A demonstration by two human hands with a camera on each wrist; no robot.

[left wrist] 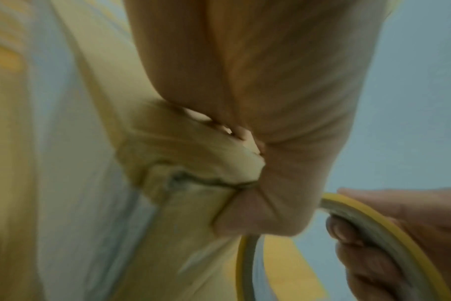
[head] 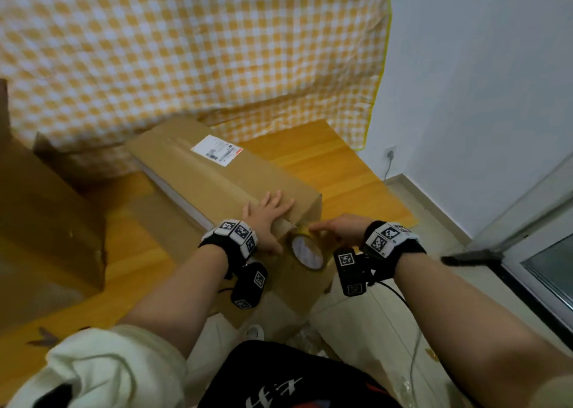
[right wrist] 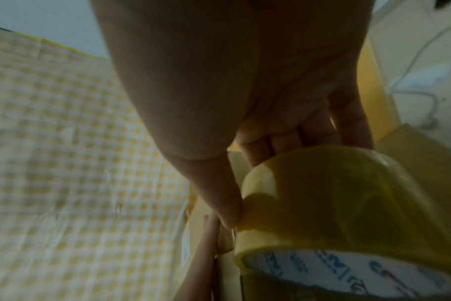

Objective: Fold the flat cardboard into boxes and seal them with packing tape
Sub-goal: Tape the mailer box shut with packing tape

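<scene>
A long brown cardboard box with a white shipping label lies in front of me, its near end over my lap. My left hand lies flat on the box top near that end, fingers spread, thumb over the edge. My right hand grips a yellowish roll of packing tape against the box's near end face. In the right wrist view the thumb and fingers curl round the tape roll. The left wrist view shows the palm pressed on cardboard beside the roll.
Another cardboard box stands at the left on the wooden floor. A yellow checked cloth hangs behind. A white wall with a socket is at right, and a window frame at far right.
</scene>
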